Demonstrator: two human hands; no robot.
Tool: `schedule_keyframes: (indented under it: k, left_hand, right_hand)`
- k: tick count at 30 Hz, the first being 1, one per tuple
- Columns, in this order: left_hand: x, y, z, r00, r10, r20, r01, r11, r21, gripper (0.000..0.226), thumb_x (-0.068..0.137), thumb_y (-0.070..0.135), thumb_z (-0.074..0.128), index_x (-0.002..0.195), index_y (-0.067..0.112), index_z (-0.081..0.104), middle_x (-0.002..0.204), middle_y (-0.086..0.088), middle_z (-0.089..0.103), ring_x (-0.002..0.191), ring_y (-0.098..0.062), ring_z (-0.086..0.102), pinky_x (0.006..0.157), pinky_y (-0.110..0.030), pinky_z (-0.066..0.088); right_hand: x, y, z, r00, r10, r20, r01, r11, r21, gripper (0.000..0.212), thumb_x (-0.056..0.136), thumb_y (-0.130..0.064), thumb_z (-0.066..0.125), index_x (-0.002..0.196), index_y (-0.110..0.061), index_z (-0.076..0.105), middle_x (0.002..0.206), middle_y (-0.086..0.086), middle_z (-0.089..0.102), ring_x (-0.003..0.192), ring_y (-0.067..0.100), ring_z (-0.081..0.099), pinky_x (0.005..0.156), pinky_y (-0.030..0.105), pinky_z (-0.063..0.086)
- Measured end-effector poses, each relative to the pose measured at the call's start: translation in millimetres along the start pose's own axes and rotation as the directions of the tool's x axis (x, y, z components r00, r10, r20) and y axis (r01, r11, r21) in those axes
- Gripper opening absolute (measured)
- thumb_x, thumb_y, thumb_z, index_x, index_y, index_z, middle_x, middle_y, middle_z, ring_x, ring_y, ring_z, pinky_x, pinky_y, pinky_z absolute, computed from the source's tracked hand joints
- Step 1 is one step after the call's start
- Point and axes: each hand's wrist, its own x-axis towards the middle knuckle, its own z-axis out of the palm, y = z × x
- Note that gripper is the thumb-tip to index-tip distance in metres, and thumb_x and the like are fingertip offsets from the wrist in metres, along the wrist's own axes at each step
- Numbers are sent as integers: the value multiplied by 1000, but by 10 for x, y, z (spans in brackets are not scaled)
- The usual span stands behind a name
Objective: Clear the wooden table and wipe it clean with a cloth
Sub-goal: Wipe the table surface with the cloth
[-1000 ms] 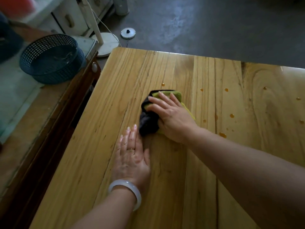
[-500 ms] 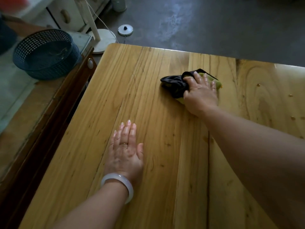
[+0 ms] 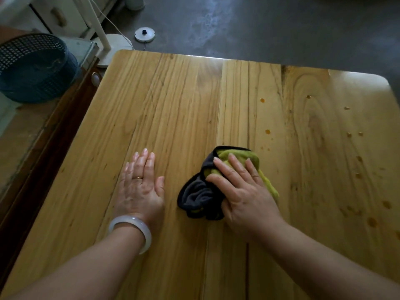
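Spanning the head view, a pale wooden desk (image 3: 173, 118) is seen above grey floor, amber droplets (image 3: 268, 131) scattered on its right part. One crumpled green-and-black cloth (image 3: 201, 191) is pressed down by the right hand (image 3: 244, 191), fingers straight. The left hand (image 3: 140, 185) is laid flat, released. One blue basket (image 3: 32, 68) is set aside at left.

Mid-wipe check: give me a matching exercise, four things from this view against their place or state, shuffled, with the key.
Things
1. left hand
2. right hand
3. amber drops
4. blue basket

States
A. presses the cloth
B. spotting the table's right part
C. flat on bare wood
D. on the side cabinet, off the table

Pairs: 1-C, 2-A, 3-B, 4-D
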Motion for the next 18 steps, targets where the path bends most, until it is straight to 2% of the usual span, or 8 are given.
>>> schedule_keyframes:
  k: [2,5,11,14,18]
  left_hand:
    - [4,-2,-2,1000,-2,6,2,1000,-4,63,91,40,16,146,12,28,155,-3,22,144,-16,13,118,-33,4]
    - [2,-7,-2,1000,5,5,-5,1000,4,63,91,39,17,145,10,30,154,-5,26,143,-18,17,118,-33,6]
    - [-5,3,-14,1000,-8,25,8,1000,-16,65,90,41,14,147,13,25,156,-2,19,145,-16,10,119,-34,4]
    - [-22,19,-41,999,-15,36,16,1000,-27,60,93,37,20,148,14,23,157,-1,16,145,-14,7,119,-34,3]
    - [-21,31,-60,998,-19,57,21,999,-46,56,97,31,31,149,15,21,158,-1,13,146,-14,4,119,-35,3]
  right_hand:
    - [189,147,-76,999,27,-21,-27,1000,3,51,93,-37,34,144,-35,37,162,-3,17,151,23,-1,122,47,-2]
    - [616,421,-254,984,165,-68,-165,986,9,53,97,-31,39,148,-37,28,164,-5,6,150,21,-10,121,44,-9]
    - [1212,886,-453,873,478,-97,-470,877,101,57,97,-30,38,152,-31,23,164,5,-3,150,27,-11,121,46,-9]
    - [1159,841,-428,858,501,-116,-485,863,141,56,96,-31,40,151,-30,27,164,6,3,150,27,-8,120,46,-10]
    - [726,649,-337,906,403,-131,-385,912,144,54,95,-32,42,148,-31,32,164,3,8,150,22,-7,120,45,-11]
